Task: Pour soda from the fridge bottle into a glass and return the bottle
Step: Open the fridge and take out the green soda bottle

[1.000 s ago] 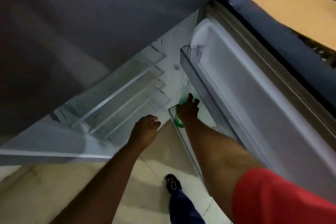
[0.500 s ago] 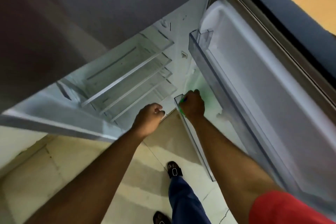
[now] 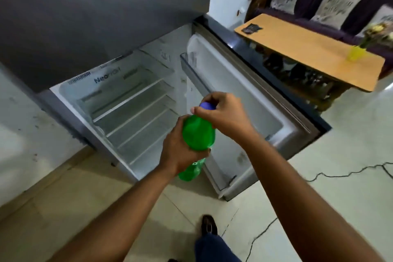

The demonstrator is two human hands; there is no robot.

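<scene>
Seen from above, a person stands before an open fridge (image 3: 131, 110) whose glass shelves are bare. At the centre of the view both hands hold a green soda bottle (image 3: 198, 134) out in the air, in front of the fridge opening and clear of the door racks. The left hand (image 3: 180, 151) wraps the bottle's middle from seven o'clock, fingers curled round its body. The right hand (image 3: 225, 112), arriving from four o'clock, sits on top with fingertips pinched around the blue cap (image 3: 207, 105) (the cap is on the neck). The open fridge door (image 3: 244, 112) stretches toward three o'clock. At one o'clock a wooden table (image 3: 308, 49) stands in front of a dark sofa (image 3: 319, 6) with cushions. One shoe (image 3: 209, 225) shows at six o'clock on the pale tiled floor (image 3: 340, 176).
</scene>
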